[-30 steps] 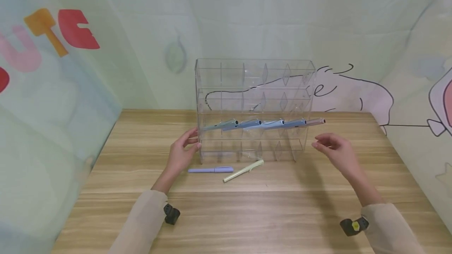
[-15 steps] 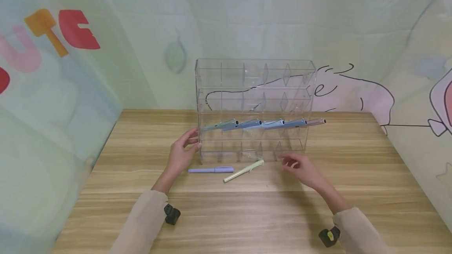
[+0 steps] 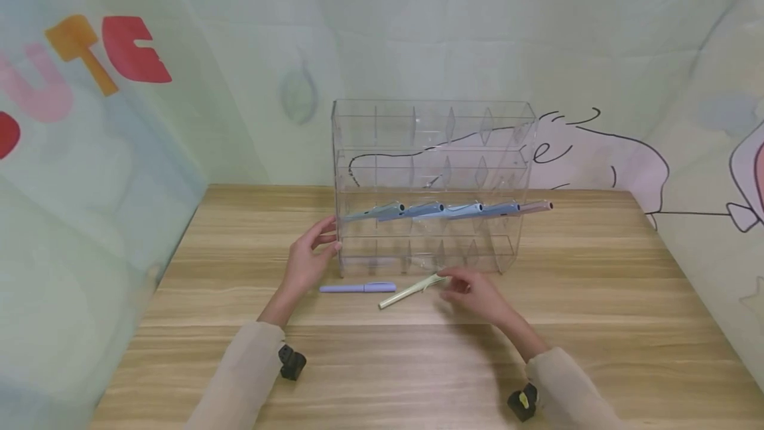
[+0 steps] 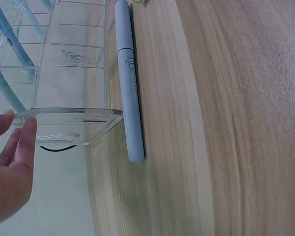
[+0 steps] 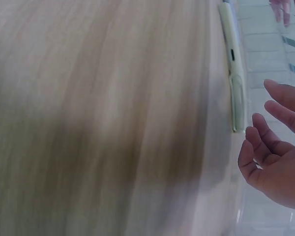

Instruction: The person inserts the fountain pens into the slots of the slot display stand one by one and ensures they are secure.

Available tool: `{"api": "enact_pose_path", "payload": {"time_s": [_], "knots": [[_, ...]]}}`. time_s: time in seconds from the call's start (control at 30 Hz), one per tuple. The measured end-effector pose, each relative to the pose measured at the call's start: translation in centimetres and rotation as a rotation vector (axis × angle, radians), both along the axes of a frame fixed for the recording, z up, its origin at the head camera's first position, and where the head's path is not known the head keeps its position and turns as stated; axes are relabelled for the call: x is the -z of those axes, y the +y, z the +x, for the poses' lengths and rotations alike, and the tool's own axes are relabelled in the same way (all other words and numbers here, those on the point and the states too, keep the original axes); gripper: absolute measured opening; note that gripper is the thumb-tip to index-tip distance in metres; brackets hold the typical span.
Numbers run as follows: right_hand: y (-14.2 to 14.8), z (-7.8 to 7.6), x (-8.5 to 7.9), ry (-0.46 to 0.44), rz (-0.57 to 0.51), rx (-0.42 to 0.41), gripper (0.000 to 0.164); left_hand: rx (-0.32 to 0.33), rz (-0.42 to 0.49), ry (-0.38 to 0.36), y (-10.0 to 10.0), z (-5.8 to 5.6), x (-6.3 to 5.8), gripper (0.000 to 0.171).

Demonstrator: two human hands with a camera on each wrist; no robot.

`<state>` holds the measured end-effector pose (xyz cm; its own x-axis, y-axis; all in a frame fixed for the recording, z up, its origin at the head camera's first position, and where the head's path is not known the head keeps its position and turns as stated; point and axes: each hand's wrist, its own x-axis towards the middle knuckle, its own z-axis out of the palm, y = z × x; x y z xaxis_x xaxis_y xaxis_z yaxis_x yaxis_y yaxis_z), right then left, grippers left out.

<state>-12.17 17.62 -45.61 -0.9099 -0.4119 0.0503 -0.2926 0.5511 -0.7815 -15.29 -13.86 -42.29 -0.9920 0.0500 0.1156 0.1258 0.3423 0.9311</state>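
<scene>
A clear acrylic pen rack [image 3: 431,125] with tiered compartments stands on the table. My left hand [image 3: 307,261] holds its left side panel, and the left wrist view shows thumb and fingers [image 4: 25,147] on either side of the panel's edge. In front of the rack lies a pale green pen [image 3: 408,292], angled, its clip end towards the right. Just beside that end hovers my right hand [image 3: 474,294], fingers loosely bent with nothing between them; the right wrist view shows a gap between its fingertips and the pen [image 5: 232,69]. Left of it lies a lavender pen [image 3: 358,288].
Several pens, among them a greenish one [image 3: 382,210], a light blue one [image 3: 462,209] and a pinkish one [image 3: 537,206], lean in one row of the rack. A printed cloth backdrop [image 3: 251,71] rises behind the wooden table [image 3: 382,370].
My right hand has moved left and nearer, from right of the rack to the pale green pen's clip end. The left hand stays on the rack; the pens keep their places.
</scene>
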Motion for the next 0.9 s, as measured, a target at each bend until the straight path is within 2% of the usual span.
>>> {"api": "enact_pose_path", "payload": {"time_s": [0.27,0.53,0.8,0.9], "knots": [[-0.8,-0.5,0.8,-0.016,0.023,-0.017,0.037,0.001,0.011,0.002,0.1,0.0,0.0,0.052],[-1.1,-0.5,1.1,-0.055,0.051,0.011,0.038,-0.009,0.006,0.009,0.0,-0.1,0.2,0.051],[-1.1,-0.5,1.4,-0.055,0.054,0.021,0.032,-0.008,-0.002,-0.008,0.0,-0.1,0.1,0.051],[-1.0,-0.5,1.4,-0.074,0.056,0.049,0.033,-0.007,-0.004,-0.01,0.0,0.0,0.0,0.051]]}}
